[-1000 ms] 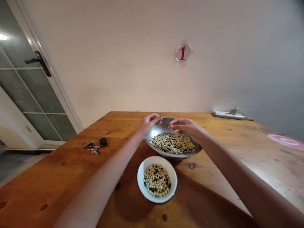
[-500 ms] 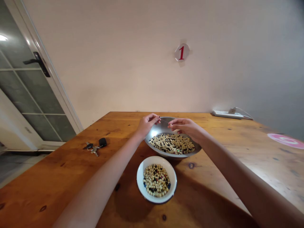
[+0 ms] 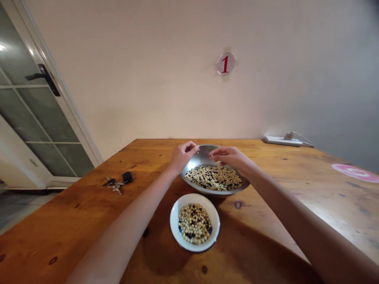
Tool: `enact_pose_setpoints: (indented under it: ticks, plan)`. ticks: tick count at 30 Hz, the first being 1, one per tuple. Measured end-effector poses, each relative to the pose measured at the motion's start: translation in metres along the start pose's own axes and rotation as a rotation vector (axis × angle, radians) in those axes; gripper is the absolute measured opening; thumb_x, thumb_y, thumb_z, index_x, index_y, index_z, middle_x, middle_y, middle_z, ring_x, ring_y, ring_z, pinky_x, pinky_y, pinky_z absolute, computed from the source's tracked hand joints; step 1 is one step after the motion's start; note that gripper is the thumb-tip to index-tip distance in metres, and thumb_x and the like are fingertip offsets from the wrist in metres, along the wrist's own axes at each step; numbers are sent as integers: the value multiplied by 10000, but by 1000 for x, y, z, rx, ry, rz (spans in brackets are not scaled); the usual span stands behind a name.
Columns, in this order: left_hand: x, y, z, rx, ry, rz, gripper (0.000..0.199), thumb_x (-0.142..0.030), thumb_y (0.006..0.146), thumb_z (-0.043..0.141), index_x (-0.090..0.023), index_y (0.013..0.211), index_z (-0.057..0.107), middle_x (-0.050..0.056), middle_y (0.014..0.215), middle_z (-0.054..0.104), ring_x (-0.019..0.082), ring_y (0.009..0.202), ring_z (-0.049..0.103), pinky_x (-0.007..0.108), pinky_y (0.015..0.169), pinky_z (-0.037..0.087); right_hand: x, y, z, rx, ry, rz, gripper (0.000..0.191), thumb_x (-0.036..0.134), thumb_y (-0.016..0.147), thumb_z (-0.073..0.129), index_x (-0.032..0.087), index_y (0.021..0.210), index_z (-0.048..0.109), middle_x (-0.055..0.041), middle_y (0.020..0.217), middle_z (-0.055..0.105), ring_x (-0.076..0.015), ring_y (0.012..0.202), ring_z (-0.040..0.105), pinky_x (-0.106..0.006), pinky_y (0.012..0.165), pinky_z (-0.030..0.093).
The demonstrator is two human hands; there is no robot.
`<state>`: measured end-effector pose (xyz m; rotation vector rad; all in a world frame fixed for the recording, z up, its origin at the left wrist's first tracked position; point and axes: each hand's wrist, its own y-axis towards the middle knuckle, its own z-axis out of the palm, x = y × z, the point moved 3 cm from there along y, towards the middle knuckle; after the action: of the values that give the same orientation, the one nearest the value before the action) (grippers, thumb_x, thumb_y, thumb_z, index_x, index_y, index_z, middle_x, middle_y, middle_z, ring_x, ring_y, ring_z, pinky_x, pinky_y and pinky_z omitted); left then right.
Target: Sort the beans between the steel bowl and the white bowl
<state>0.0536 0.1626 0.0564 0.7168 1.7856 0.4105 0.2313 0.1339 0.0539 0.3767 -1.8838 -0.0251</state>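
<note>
Over the back of a steel bowl (image 3: 204,191) my left hand (image 3: 184,156) pinches the end of a thin strand; whether it is thread or wire I cannot tell. Facing it, my right hand (image 3: 229,156) has its thumb and fingertips closed on a small pale bead (image 3: 211,155) at the strand's other side. Many cream and black beads (image 3: 213,176) cover the bottom of the steel bowl. Nearer to me stands a white bowl (image 3: 174,230), holding larger cream beads (image 3: 192,225) mixed with black, blue and red ones.
A bunch of keys (image 3: 117,186) with a black fob lies on the wooden table (image 3: 97,221) to the left. At the back right rests a white power strip (image 3: 282,141) with a plug and cord. A pink round sticker (image 3: 357,172) is on the right side.
The view has shifted very slightly. Both hands keep nearly the same pose over the steel bowl, and the bowls have not moved.
</note>
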Motion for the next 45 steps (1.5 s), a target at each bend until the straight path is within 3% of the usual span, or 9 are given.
enact_pose_setpoints:
  ticks: [8, 13, 21, 25, 30, 34, 38, 45]
  plan:
    - [-4, -2, 2, -13, 241, 42, 215, -342, 771, 498, -164, 674, 569, -1, 632, 583, 99, 592, 509, 226, 591, 390, -6, 6, 2, -37, -71, -52, 144, 259, 661, 637, 212, 792, 674, -38, 743, 643, -139, 665, 564, -246, 522, 455]
    - [-1, -1, 7, 116, 261, 67, 223, -351, 773, 495, -166, 680, 578, 9, 667, 606, 106, 619, 523, 244, 636, 409, -3, 4, 0, -49, -4, -65, 196, 315, 685, 630, 212, 845, 675, -34, 765, 630, -121, 650, 542, -248, 574, 455]
    - [-9, -4, 10, 384, -19, 5, 208, -338, 753, 527, -154, 689, 598, 31, 693, 617, 128, 681, 554, 269, 689, 416, 15, -6, 6, 16, -3, -196, 222, 378, 744, 571, 190, 827, 656, -27, 739, 616, -95, 586, 504, -244, 580, 433]
    - [-10, -5, 9, 454, -63, -15, 171, -278, 745, 506, -153, 679, 602, 22, 682, 608, 124, 687, 546, 263, 698, 404, 22, -11, 13, 129, -18, -230, 198, 332, 766, 556, 180, 862, 637, -14, 705, 596, -86, 577, 499, -234, 561, 424]
    - [-3, -2, 4, 308, -3, -35, 227, -260, 743, 448, -144, 582, 558, -4, 588, 537, 111, 607, 497, 245, 632, 378, 37, -21, 23, 317, 125, -252, 142, 282, 786, 547, 167, 854, 597, -11, 744, 579, -82, 614, 530, -229, 586, 448]
    - [-1, 0, 5, 253, 17, -74, 230, -303, 733, 456, -148, 576, 522, -15, 555, 496, 109, 568, 462, 234, 563, 359, 54, -35, 47, 573, 204, -228, 81, 233, 809, 512, 166, 836, 548, -7, 744, 589, -88, 643, 569, -244, 623, 475]
    - [-5, -1, 8, 315, 15, -62, 201, -273, 728, 455, -148, 602, 548, -1, 615, 546, 120, 634, 504, 240, 634, 391, 60, -44, 68, 768, 73, -205, 154, 245, 821, 493, 149, 891, 591, -18, 759, 612, -89, 660, 587, -241, 655, 484]
    - [-7, -2, 11, 353, 63, -31, 229, -272, 738, 423, -145, 597, 552, 24, 647, 578, 128, 651, 527, 243, 657, 399, 60, -45, 71, 844, -243, -287, 258, 305, 818, 497, 191, 988, 654, -29, 839, 677, -114, 744, 616, -219, 679, 469]
